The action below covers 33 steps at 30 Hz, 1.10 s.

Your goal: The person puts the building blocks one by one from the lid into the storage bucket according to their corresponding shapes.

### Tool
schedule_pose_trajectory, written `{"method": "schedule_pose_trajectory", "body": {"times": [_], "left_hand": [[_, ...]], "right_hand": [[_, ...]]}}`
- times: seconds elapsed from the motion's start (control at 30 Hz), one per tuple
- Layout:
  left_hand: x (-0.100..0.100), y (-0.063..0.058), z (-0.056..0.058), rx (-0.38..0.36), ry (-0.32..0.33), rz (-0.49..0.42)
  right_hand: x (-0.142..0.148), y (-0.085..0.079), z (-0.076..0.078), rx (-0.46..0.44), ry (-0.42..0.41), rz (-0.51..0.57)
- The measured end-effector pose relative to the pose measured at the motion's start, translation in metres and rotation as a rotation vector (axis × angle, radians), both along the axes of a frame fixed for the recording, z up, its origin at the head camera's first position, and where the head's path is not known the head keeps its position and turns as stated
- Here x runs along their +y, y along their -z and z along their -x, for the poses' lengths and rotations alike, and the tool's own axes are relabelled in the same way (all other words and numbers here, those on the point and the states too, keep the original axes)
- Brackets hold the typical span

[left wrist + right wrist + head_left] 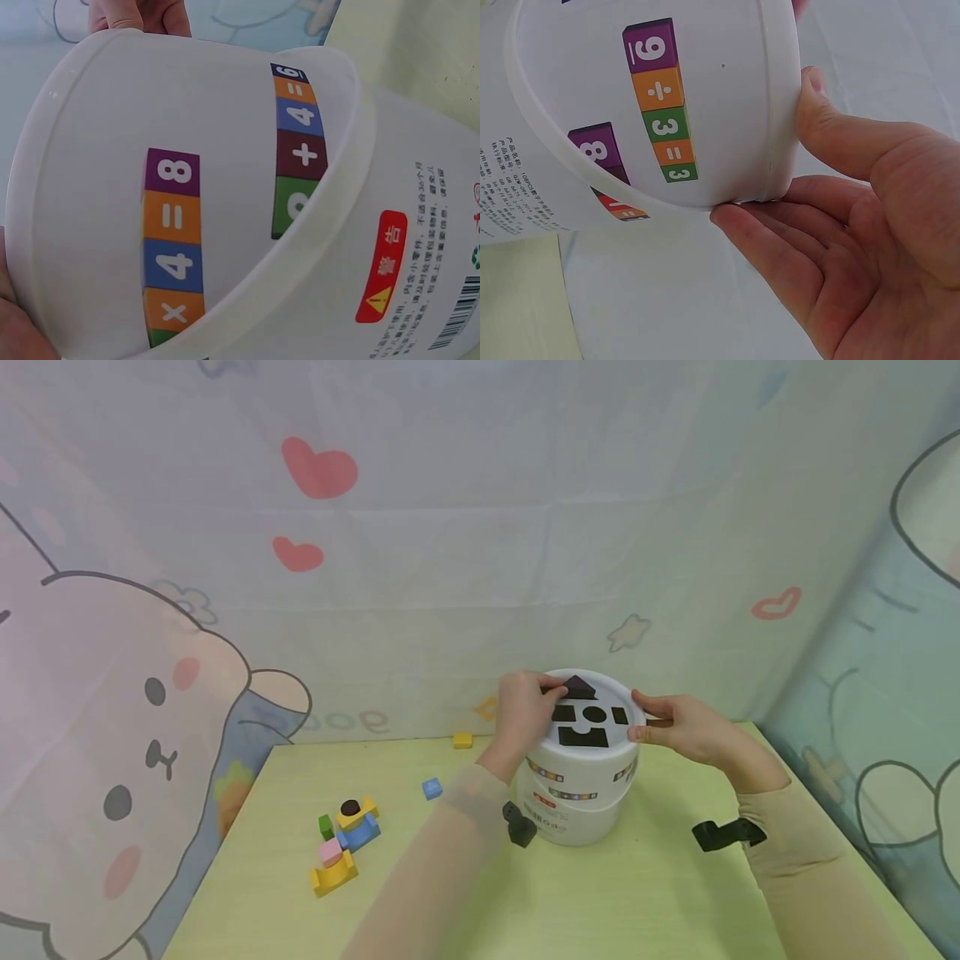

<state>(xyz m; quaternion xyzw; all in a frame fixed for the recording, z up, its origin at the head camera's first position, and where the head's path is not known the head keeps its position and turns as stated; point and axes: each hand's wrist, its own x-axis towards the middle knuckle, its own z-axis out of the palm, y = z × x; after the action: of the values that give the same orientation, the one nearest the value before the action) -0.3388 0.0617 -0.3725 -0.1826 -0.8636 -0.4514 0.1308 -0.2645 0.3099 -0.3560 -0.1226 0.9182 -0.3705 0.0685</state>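
Observation:
A white bucket [577, 822] with printed number strips stands on the table. Its round lid [615, 685] has several dark shaped cut-outs, among them a triangle [580, 688] and a circle [595, 715]. My left hand [523, 714] is over the lid's left side, thumb and forefinger close together beside the triangle; I cannot tell whether they pinch anything. On the opposite side, my right hand [693, 727] grips the lid's rim. In the right wrist view its thumb [817, 105] presses the lid's edge and its fingers lie along the bucket's side.
Left of the bucket lie a yellow block [462, 741] by the back edge and a blue block [432, 788]. Farther left is a cluster with green [325, 827], pink [330, 852], blue arched [360, 833] and yellow arched [334, 874] blocks. A printed curtain [450, 568] hangs behind the table.

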Motion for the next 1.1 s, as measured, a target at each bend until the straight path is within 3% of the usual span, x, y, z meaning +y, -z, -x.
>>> {"method": "schedule_pose_trajectory", "body": {"times": [0.37,1.1], "left_hand": [[0.0023,-0.0001,-0.0018,0.023,-0.01,0.024],[0.0013,0.0027,-0.002,-0.007,-0.004,-0.032]], "right_hand": [[0.0034,0.0039,0.002,0.02,-0.001,-0.003],[0.0024,0.0049,0.0004,0.009,-0.012,0.026]]}}
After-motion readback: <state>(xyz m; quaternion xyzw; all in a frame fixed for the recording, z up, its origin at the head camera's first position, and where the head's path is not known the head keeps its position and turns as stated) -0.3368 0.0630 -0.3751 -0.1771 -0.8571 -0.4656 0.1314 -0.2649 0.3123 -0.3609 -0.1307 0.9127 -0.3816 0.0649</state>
